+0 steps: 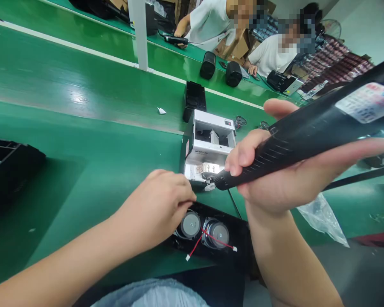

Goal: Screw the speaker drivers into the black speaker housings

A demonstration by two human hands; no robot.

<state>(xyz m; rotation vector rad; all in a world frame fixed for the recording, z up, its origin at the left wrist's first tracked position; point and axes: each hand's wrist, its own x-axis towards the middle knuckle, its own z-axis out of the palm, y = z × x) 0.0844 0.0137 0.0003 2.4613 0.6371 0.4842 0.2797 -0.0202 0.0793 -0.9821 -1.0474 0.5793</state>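
A black electric screwdriver (294, 132) with a paper label slants down from the right in my right hand (278, 187), whose fingers wrap its lower body. Its nose is at the front lip of a silver and black screw feeder (213, 149); the bit's contact there is too small to judge. My left hand (160, 209) is closed, fingertips pressed together at the upper left edge of a black speaker housing (238, 232); anything pinched inside is hidden. Two round speakers (190, 224) lie in that housing, their red wires (196, 247) ending in white plugs.
Behind the feeder stands a black box (194, 100), with a small loose speaker (240, 122) beside it. A black housing (13, 170) sits at left, a clear plastic bag (324, 217) at right. Across the green bench (83, 140), two people work near a white post (140, 34).
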